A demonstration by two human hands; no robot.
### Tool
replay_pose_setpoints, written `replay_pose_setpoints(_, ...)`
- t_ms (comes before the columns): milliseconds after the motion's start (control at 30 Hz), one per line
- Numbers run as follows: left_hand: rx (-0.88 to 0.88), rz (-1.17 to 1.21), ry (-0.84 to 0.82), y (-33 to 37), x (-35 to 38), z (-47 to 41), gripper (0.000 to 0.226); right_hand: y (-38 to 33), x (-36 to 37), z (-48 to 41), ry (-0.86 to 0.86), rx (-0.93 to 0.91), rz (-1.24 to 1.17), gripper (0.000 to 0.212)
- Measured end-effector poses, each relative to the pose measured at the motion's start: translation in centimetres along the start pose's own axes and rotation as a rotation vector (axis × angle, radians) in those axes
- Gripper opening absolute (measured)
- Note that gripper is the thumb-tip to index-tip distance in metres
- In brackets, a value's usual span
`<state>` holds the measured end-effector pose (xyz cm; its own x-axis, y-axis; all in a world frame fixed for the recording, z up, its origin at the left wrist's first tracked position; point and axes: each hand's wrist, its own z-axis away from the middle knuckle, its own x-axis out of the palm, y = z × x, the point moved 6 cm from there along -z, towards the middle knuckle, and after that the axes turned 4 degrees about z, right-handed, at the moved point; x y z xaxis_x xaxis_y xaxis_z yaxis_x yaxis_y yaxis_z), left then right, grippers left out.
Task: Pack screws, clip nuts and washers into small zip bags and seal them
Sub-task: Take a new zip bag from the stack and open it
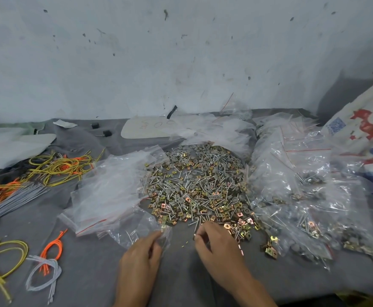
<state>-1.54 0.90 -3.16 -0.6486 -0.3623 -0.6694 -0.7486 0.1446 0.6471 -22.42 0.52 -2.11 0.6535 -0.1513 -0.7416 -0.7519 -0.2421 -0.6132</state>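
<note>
Where the grey cloth-covered desk meets the near edge of the pile, both hands work side by side. The left grip pinches the edge of a clear bag between thumb and fingertips. The bag lies on the desk, just left of the pile's near edge. The right grip is narrow: thumb and forefinger are closed on a screw at the pile's near edge, with the remaining fingers curled. Whether more than one screw is held cannot be determined.

The pile is a mix of silver screws, brass-coloured clip nuts and grey washers, spread over the middle of the desk. A few clip nuts lie apart from it, to the right of the right grip.

Left of the pile, touching it, lies a stack of empty bags with red seal strips. Right of the pile lie filled bags, heaped and overlapping, with screws, nuts and washers visible inside.

On the left side of the desk:
- a tangle of yellow and orange cords
- a grey bundle
- loose loops near the front edge

At the back, a white card lies near the wall. At the far right stands a printed sack
</note>
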Motion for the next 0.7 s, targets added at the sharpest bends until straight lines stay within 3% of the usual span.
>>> replay_pose_setpoints(467, 0.028, 0.009, 0.022, -0.26, 0.01, -0.5, 0.051, 0.22, -0.24, -0.2, -0.018, -0.009, 0.049, 0.01)
replay_pose_setpoints(700, 0.027, 0.01, 0.013, -0.28, 0.12, -0.29, 0.048, 0.08, -0.29, -0.08, -0.002, -0.022, 0.045, 0.01)
